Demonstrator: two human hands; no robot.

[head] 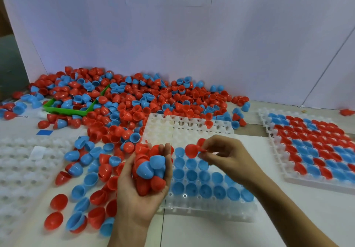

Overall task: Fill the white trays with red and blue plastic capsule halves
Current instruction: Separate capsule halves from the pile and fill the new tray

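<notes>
Two bare forearms reach in from the lower edge of the view, with no sleeves visible on either. The left hand and right hand wear no gloves, rings or watch; fingernails are short.

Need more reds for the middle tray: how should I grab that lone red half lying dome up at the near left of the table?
Take the red half from above, fingers on opposite sides low on its dome. It lies dome up with its rim against the table, so no edge is free to pinch. Its left and near sides look open; a blue half crowds its right.
</notes>
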